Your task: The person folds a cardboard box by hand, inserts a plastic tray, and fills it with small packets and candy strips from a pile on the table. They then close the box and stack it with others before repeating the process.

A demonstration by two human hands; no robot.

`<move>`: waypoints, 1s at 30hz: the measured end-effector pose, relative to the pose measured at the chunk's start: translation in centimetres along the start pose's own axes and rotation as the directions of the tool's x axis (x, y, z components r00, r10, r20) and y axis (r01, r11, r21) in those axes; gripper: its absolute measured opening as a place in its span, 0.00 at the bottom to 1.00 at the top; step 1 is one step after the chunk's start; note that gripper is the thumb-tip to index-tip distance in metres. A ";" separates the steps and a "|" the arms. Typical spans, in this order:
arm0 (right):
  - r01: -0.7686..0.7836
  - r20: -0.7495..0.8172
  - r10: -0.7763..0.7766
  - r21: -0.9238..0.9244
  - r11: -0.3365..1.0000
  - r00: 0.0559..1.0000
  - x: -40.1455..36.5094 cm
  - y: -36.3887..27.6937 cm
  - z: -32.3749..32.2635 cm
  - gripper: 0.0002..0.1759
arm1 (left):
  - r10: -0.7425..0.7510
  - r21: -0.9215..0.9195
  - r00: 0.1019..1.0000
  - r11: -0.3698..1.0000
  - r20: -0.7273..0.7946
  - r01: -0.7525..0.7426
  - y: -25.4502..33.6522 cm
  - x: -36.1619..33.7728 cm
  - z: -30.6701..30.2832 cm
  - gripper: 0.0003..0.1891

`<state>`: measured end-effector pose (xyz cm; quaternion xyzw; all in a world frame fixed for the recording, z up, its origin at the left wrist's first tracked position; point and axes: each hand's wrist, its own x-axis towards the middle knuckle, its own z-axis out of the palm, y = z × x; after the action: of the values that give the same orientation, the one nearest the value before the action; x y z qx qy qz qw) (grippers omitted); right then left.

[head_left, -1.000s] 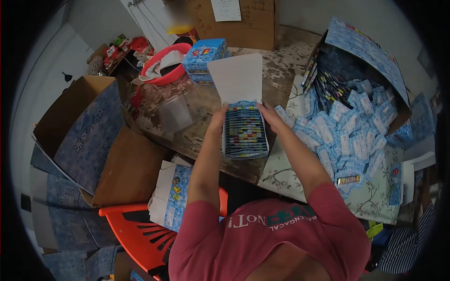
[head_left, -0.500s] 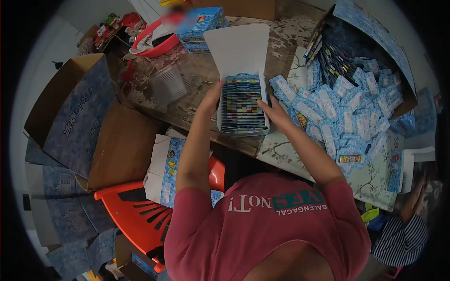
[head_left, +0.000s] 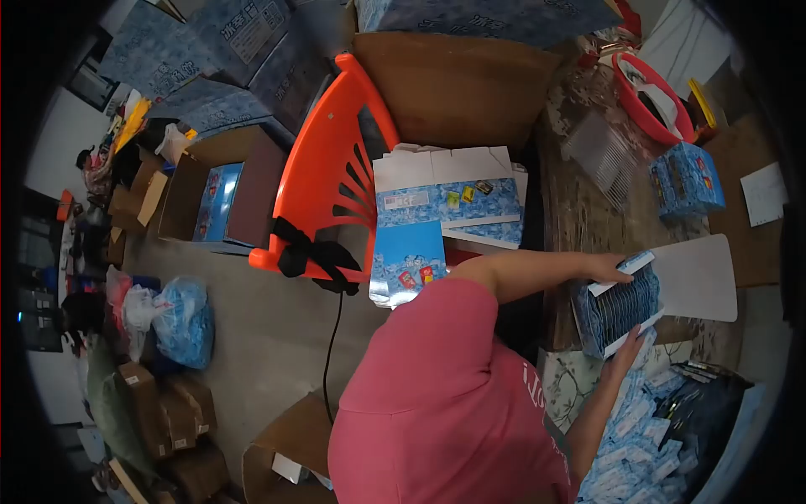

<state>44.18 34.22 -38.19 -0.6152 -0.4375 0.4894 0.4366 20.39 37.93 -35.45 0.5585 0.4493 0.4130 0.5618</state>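
A person in a pink shirt point(head_left: 428, 395) grips an open-lidded box point(head_left: 591, 317) in both hands at the wooden desk point(head_left: 574, 239), a close-set row of blue packets point(head_left: 625, 296) filling it from end to end. The left hand point(head_left: 606, 269) is at one long side, its fingers bent over a white side flap; the right hand point(head_left: 625, 351) holds the opposite side, thumb by the other flap, the remaining fingers partly hidden against the wall (how firmly either hand presses cannot be told). The white lid point(head_left: 698, 277) lies folded back, away from the wearer. Just beside the right forearm, loose blue-and-white sachets point(head_left: 634, 449) are heaped near a cloth point(head_left: 573, 370) printed with branches. Farther along the desk sit a clear ridged plastic tray point(head_left: 600, 155), a closed blue carton point(head_left: 687, 179) and a red basin point(head_left: 623, 80) with pale material inside. By the left arm, an orange chair point(head_left: 315, 181) with a black cloth point(head_left: 309, 254) tied to it stands next to a stack of flattened printed boxes point(head_left: 445, 202), a bright blue box point(head_left: 409, 252) lying at its edge. On the floor beyond, an open brown carton point(head_left: 259, 189) contains a shiny blue package point(head_left: 217, 202), with a bulging blue bag point(head_left: 183, 323) nearby.
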 end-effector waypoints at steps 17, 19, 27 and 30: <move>0.652 0.443 -0.494 -0.353 0.671 0.748 3.6 -3.5 -5.6 0.19 | 0.267 -0.288 0.936 0.937 0.228 -0.197 -1.4 7.1 -3.4 0.19; 0.659 0.478 -0.458 -0.473 0.584 0.749 -0.6 -5.1 -4.1 0.20 | 0.408 0.288 0.855 0.818 0.320 -0.498 -1.0 5.0 -3.9 0.20; 0.693 0.550 -0.433 -0.647 0.319 0.714 -8.5 -5.0 -0.6 0.38 | 0.360 0.675 0.752 0.336 0.552 -0.657 1.5 -6.5 -1.2 0.39; 0.722 0.558 -0.472 -0.614 0.317 0.682 -8.8 -5.1 -0.6 0.40 | 0.426 0.670 0.692 0.230 0.583 -0.706 2.2 -6.3 -1.5 0.38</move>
<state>43.00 26.87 -31.22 -0.4565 -0.8602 0.1175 0.1946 17.47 32.32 -32.94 0.9347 0.2699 0.2215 0.0655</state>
